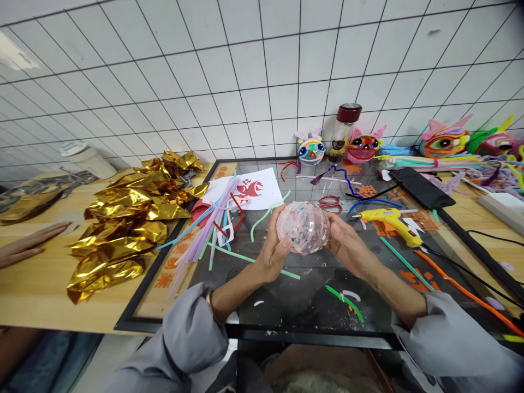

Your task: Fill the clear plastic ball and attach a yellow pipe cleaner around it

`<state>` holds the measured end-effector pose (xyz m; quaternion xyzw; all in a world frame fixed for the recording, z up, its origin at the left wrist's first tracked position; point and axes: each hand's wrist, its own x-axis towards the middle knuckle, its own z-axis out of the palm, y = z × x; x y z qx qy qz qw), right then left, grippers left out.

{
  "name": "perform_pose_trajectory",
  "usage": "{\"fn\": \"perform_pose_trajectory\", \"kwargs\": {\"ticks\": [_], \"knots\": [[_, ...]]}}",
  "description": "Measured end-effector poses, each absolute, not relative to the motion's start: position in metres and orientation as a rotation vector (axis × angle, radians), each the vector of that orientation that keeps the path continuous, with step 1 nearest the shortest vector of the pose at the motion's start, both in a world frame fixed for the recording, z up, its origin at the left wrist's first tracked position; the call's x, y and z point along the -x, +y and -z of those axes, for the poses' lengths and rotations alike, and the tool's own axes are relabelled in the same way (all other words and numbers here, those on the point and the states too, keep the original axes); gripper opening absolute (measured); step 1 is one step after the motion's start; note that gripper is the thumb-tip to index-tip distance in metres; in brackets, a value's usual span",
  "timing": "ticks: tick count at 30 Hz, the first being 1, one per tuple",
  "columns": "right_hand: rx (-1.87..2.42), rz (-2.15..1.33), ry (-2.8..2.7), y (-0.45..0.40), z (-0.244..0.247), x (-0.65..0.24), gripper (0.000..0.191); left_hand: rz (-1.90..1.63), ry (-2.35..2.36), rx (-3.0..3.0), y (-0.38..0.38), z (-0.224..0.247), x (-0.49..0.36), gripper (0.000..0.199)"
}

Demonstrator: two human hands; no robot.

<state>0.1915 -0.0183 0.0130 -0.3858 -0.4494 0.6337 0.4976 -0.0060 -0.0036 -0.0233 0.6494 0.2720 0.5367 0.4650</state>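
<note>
Between my two hands is a clear, rounded plastic shell (pixel 305 226) with pinkish-white bits and coloured specks showing through it. My left hand (pixel 275 245) wraps its left side, thumb in front. On the right side, the fingers and thumb of my right hand (pixel 347 243) grip the edge. The shell is raised over the dark glass tabletop (pixel 286 300). Behind it lie red-handled scissors (pixel 329 204). To the right rests a yellow glue gun (pixel 391 222). Pale purple pipe cleaners (pixel 200 229) lie to the left, near a white sheet with a red print (pixel 249 188).
Crumpled gold foil (pixel 131 213) covers the left side, with another person's hand (pixel 35 243) beyond it. Along the wall stand a lidded bottle (pixel 342 134) and decorated animal heads (pixel 364 146). A black phone-like slab (pixel 423 187) lies at right, near the glue gun's cord.
</note>
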Motion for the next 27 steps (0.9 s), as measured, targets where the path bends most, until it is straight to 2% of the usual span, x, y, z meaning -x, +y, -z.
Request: {"fn": "perform_pose_trajectory", "kwargs": {"ticks": [8,10,13,15,20,22,24,27], "knots": [[0.905,-1.577,-1.129,-0.017,-0.016,-0.190,0.067,-1.200,0.625,-1.632,-0.007,0.012,0.008,0.078],[0.885,-1.587,-1.125,-0.017,-0.014,-0.189,0.067,-1.135,0.647,-1.688,-0.008,0.007,0.009,0.088],[0.907,-1.573,-1.163,-0.017,-0.007,-0.189,0.069,-1.064,0.748,-1.697,-0.007,0.004,0.007,0.121],[0.969,-1.498,-1.238,-0.018,-0.002,-0.190,0.072,-1.038,0.818,-1.708,-0.005,0.005,0.007,0.129],[1.092,-1.038,-1.451,-0.021,0.001,-0.196,0.077,-1.022,0.969,-1.724,-0.005,0.000,0.006,0.122],[1.044,-1.019,-1.496,-0.022,-0.001,-0.199,0.066,-0.988,1.007,-1.724,-0.008,-0.007,0.005,0.116],[0.968,-1.089,-1.542,-0.024,-0.002,-0.200,0.065,-0.988,1.001,-1.716,-0.010,-0.014,0.004,0.115],[0.957,-1.186,-1.595,-0.024,-0.002,-0.200,0.091,-0.976,1.002,-1.691,-0.011,-0.016,0.005,0.112]]}}
